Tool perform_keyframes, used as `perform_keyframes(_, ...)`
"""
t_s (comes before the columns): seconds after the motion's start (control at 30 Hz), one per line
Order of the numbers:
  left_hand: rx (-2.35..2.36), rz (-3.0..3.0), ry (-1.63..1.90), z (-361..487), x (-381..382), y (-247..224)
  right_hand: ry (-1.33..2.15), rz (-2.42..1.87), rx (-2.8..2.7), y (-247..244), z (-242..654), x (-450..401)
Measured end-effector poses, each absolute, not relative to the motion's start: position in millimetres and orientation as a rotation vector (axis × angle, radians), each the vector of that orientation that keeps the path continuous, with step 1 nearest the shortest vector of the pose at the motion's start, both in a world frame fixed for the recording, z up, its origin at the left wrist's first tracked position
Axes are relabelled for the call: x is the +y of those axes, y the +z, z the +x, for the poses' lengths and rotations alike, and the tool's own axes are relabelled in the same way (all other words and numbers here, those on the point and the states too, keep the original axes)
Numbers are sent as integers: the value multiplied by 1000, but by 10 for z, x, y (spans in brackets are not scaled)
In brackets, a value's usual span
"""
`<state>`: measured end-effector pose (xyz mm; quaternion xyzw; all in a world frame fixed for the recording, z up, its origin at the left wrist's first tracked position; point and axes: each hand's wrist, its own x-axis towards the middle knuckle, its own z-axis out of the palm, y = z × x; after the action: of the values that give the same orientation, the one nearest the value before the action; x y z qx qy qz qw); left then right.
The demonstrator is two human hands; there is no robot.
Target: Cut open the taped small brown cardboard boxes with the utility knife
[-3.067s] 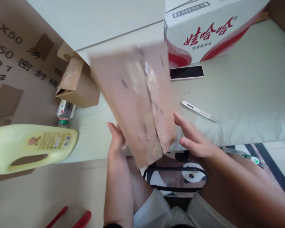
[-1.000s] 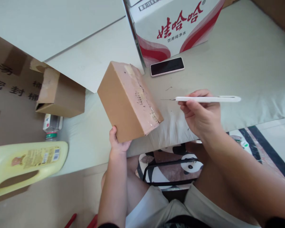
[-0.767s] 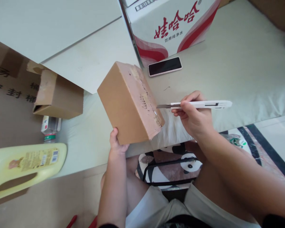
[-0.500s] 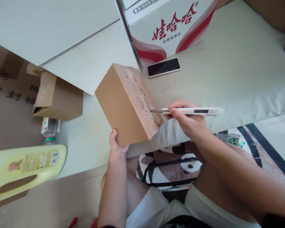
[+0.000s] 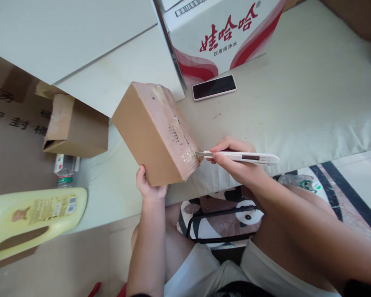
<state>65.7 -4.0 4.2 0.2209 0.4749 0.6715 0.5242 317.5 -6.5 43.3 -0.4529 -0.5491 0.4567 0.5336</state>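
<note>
Pale cloth-covered surface [image 5: 297,107] — phone [image 5: 214,87] beside red-and-white carton [image 5: 224,45].

Left forearm [image 5: 146,243] bare, rising almost straight from bottom of view; wrist near front edge of bench [image 5: 312,115]. Left hand [image 5: 151,187] in supporting grip: thumb raised on outer side, palm underneath, other fingers mostly hidden. Right forearm [image 5: 303,214] bare, slanting from lower right up across front edge of bench. Right hand [image 5: 238,163] inward of that edge, in pinch grip: thumb on near side, index finger opposite, rest largely out of sight. Hands apart, roughly level.
</note>
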Motion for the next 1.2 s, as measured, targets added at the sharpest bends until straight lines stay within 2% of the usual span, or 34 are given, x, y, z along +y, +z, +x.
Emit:
perform_keyframes(0.17,1088,489,1579,547,24,195,1198,-1074,-1331,378,3250,-45)
perform_keyframes(0.27,1101,539,1537,530,-2,262,1237,-1261,-1125,260,3317,63)
perform_keyframes(0.4,1176,555,1450,548,-89,198,947,-1599,-1359,83,3382,202)
perform_keyframes(0.5,1173,593,1370,531,-101,89,753,-1479,-1707,20,3375,198)
perform_keyframes(0.6,1182,649,1288,502,-89,20,862,-1273,-1920,39,3352,143)
perform_keyframes(0.73,1254,770,1290,470,-127,22,1090,-1113,-1795,110,3338,99)
perform_keyframes(0.87,1374,975,1562,441,-159,103,1261,-1089,-1602,112,3322,96)
perform_keyframes(1.0,1365,875,1835,441,-159,177,1399,-1112,-1551,66,3283,82)
perform_keyframes(1.1,1195,887,1754,414,-206,118,1423,-997,-1562,59,3229,55)
perform_keyframes(1.2,1315,913,1545,385,-267,-13,1400,-895,-1602,80,3174,29)
